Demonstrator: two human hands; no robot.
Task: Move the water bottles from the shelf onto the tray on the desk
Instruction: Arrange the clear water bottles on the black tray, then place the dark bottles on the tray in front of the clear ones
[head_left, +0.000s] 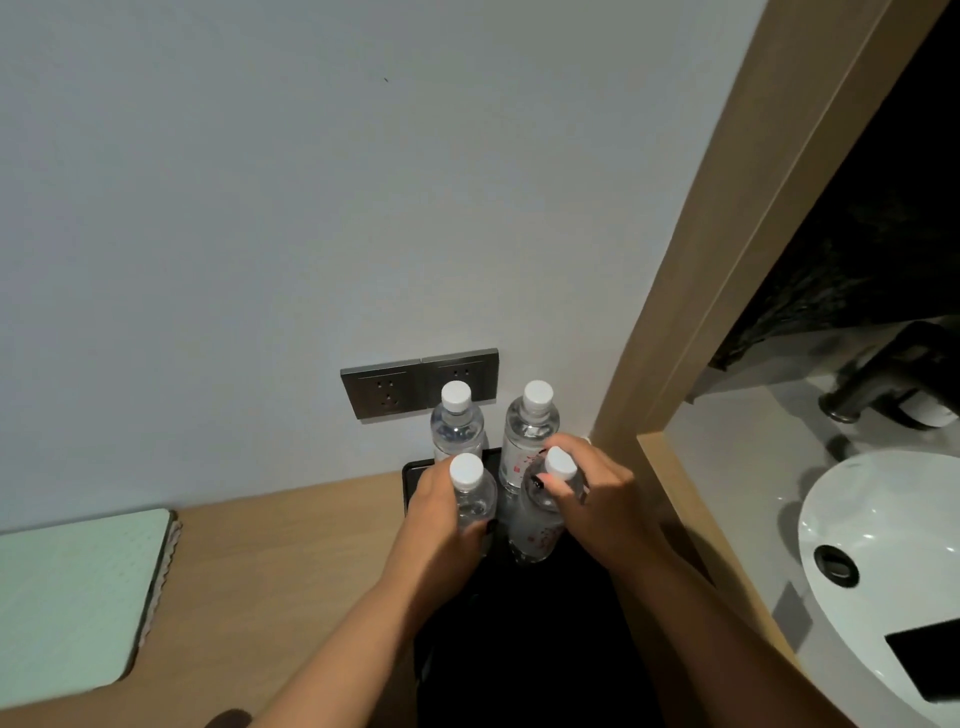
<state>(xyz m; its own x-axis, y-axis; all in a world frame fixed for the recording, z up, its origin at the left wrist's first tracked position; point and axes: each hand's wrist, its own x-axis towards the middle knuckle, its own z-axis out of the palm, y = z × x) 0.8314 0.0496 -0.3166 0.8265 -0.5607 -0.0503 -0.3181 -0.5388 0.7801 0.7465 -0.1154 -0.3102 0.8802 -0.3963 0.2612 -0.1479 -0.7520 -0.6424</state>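
Observation:
A black tray (413, 480) lies on the wooden desk (270, 571) against the wall. Two clear water bottles with white caps stand upright at its back: one at back left (456, 423), one at back right (530, 431). My left hand (439, 519) grips a third bottle (470, 493) at the front left of the tray. My right hand (597, 499) grips a fourth bottle (543, 514) near its neck at the front right; it leans slightly. Whether these two bottles touch the tray is hidden.
A double wall socket (415, 384) sits just behind the back bottles. A pale green pad (72, 597) lies on the desk at the left. A wooden frame (691, 322) borders the tray's right side; beyond it are a white basin (883, 545) and a dark tap (883, 379).

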